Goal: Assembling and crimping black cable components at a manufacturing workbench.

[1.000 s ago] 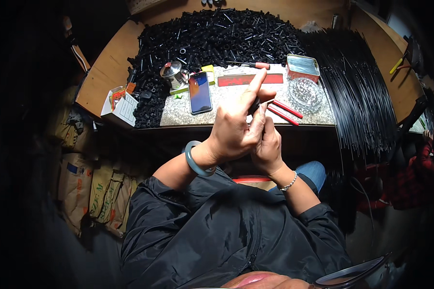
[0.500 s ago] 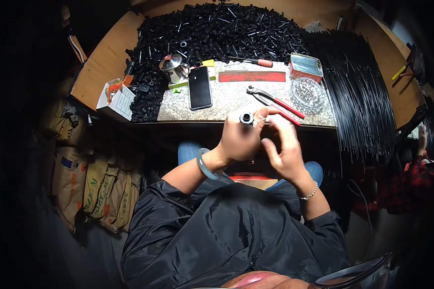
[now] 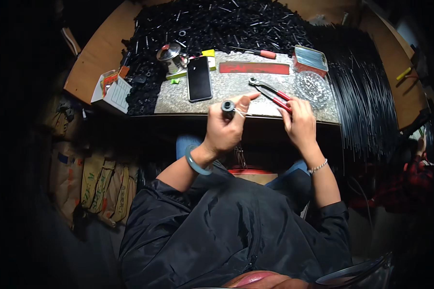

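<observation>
Two bare hands work at the near edge of a speckled, pale grey board (image 3: 173,103). The left hand (image 3: 223,129) is clenched around a dark, hollow cylindrical piece (image 3: 228,107), whose round open end faces upward, just off the board's near edge. Thin, whitish strands (image 3: 242,112) stick out beside the thumb; whether they are fixed to the piece or only pinched, I cannot tell. The right hand (image 3: 302,124) has its fingers curled onto the handle ends of metal pincers with red grips (image 3: 275,96), whose dark head points away to the left over the board; the two handles stand apart.

Behind the pincers lie a long, flat red bar (image 3: 254,68) and a slim screwdriver with a red handle (image 3: 267,54). To the right, a round, clear glass dish (image 3: 313,90) sits just in front of a rectangular red-sided tin filled with fine, silvery wires (image 3: 310,59). A black smartphone (image 3: 199,81) lies left of the bar, near a lidded, shiny steel pot (image 3: 170,57). A heap of small black tubular parts (image 3: 212,26) covers the back, and a thick spread of long, thin black rods (image 3: 366,96) fills the right.
</observation>
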A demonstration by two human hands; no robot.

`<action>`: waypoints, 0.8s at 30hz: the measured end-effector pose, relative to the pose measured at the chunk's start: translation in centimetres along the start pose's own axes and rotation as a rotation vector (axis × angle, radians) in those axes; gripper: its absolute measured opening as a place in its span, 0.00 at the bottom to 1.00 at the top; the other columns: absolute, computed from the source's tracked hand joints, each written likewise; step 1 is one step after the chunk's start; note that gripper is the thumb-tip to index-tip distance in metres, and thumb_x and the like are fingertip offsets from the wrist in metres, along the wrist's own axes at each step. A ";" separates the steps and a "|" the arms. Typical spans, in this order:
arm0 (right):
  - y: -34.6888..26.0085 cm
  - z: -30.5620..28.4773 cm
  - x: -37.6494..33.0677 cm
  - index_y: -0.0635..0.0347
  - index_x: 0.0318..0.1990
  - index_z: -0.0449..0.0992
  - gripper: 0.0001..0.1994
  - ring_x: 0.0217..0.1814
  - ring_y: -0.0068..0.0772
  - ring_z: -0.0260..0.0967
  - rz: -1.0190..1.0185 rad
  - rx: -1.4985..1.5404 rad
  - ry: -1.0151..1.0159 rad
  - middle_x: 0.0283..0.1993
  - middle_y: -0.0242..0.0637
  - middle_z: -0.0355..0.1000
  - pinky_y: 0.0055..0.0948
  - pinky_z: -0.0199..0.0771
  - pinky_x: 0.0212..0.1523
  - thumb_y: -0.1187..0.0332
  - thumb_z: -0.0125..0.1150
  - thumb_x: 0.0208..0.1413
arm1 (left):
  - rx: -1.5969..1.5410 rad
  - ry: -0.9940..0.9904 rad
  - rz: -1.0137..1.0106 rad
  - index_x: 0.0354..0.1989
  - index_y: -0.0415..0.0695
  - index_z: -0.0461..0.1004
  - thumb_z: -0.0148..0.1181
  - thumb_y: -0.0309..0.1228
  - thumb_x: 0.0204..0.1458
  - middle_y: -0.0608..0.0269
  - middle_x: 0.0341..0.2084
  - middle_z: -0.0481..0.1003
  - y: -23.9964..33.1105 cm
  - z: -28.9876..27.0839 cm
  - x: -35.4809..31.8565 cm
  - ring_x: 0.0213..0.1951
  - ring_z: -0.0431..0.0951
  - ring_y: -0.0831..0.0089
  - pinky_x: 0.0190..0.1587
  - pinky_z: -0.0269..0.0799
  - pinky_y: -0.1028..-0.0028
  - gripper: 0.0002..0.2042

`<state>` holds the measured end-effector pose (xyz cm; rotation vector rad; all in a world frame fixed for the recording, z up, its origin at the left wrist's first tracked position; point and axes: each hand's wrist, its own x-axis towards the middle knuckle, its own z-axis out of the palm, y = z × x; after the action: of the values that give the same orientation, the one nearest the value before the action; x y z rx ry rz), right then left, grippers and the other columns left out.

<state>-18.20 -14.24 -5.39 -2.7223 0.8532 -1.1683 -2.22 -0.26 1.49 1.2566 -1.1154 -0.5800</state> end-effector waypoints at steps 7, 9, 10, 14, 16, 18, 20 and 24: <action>2.1 3.6 0.2 0.61 0.32 0.70 0.11 0.41 0.44 0.64 -0.025 -0.196 -0.138 0.36 0.40 0.66 0.38 0.65 0.43 0.63 0.60 0.49 | 0.014 0.037 0.056 0.44 0.33 0.74 0.46 0.32 0.61 0.81 0.09 0.58 0.7 -0.2 -0.1 0.12 0.54 0.93 0.15 0.46 0.85 0.15; 2.1 3.4 -0.2 0.62 0.34 0.69 0.10 0.37 0.41 0.63 -0.036 -0.169 -0.105 0.37 0.42 0.64 0.32 0.66 0.38 0.66 0.59 0.52 | 0.029 0.056 0.062 0.44 0.34 0.74 0.46 0.32 0.61 0.81 0.08 0.58 0.5 -0.4 -0.1 0.12 0.54 0.93 0.15 0.46 0.85 0.15; 2.5 3.0 -0.7 0.62 0.34 0.69 0.10 0.37 0.41 0.63 -0.040 -0.164 -0.108 0.37 0.42 0.64 0.32 0.66 0.38 0.66 0.59 0.52 | 0.042 0.065 0.070 0.45 0.34 0.74 0.46 0.33 0.61 0.81 0.08 0.57 0.4 -0.5 0.0 0.13 0.54 0.93 0.16 0.45 0.85 0.15; 1.5 -2.4 -1.8 0.64 0.37 0.71 0.08 0.32 0.31 0.62 0.440 0.890 -0.216 0.36 0.38 0.61 0.27 0.66 0.34 0.72 0.59 0.52 | 0.060 0.078 0.051 0.45 0.35 0.74 0.46 0.33 0.61 0.81 0.08 0.56 0.2 -0.8 0.6 0.13 0.53 0.93 0.16 0.44 0.84 0.15; -0.6 -7.1 -1.3 0.62 0.39 0.73 0.12 0.32 0.30 0.64 0.298 0.634 -0.291 0.35 0.38 0.60 0.25 0.66 0.34 0.71 0.65 0.46 | 0.085 0.103 0.068 0.45 0.36 0.75 0.47 0.33 0.61 0.82 0.09 0.56 -0.2 -0.8 0.8 0.14 0.52 0.93 0.17 0.45 0.84 0.14; -3.3 -10.5 0.2 0.56 0.38 0.77 0.16 0.32 0.32 0.67 -0.014 0.249 -0.187 0.34 0.37 0.63 0.24 0.67 0.30 0.73 0.69 0.36 | 0.070 0.134 0.067 0.45 0.36 0.75 0.47 0.32 0.61 0.82 0.10 0.56 -0.7 -0.4 1.2 0.16 0.51 0.92 0.18 0.46 0.84 0.13; -5.1 -12.4 0.8 0.54 0.35 0.79 0.15 0.31 0.33 0.67 -0.085 0.031 -0.147 0.34 0.35 0.64 0.27 0.68 0.28 0.72 0.70 0.34 | 0.073 0.147 0.053 0.45 0.37 0.75 0.48 0.31 0.60 0.82 0.12 0.56 -1.0 -0.1 1.4 0.17 0.50 0.91 0.19 0.46 0.84 0.13; -5.4 -12.7 0.8 0.51 0.32 0.79 0.10 0.28 0.29 0.63 -0.281 -0.230 -0.016 0.33 0.32 0.65 0.25 0.62 0.24 0.65 0.70 0.38 | 0.107 0.143 0.072 0.45 0.37 0.75 0.49 0.30 0.60 0.82 0.13 0.56 -1.1 0.5 1.9 0.18 0.51 0.90 0.21 0.48 0.84 0.12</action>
<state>-23.96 -8.12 5.62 -3.1177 0.6555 -1.1531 -1.68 -2.35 1.04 1.3226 -1.0777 -0.3742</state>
